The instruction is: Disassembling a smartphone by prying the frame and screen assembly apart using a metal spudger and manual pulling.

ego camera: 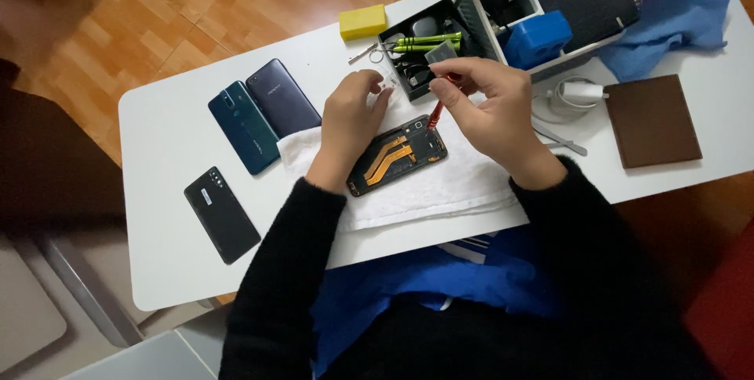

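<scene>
An opened phone (pixel 399 155), back cover off with orange flex cables showing, lies on a white towel (pixel 440 183). My left hand (pixel 349 121) rests on the phone's left end and pinches a small clear piece between thumb and fingers. My right hand (pixel 491 109) grips a red-handled screwdriver (pixel 437 109) whose tip points down at the phone's upper edge. Both arms wear black sleeves.
Three phones lie left of the towel: a teal one (pixel 242 127), a dark blue one (pixel 281 97), a black one (pixel 221 213). Behind are a black tool tray (pixel 420 50) with green screwdrivers, a yellow block (pixel 363 22), a blue box (pixel 538 38), a brown notebook (pixel 652 121), a white charger (pixel 577 93), tweezers (pixel 564 141).
</scene>
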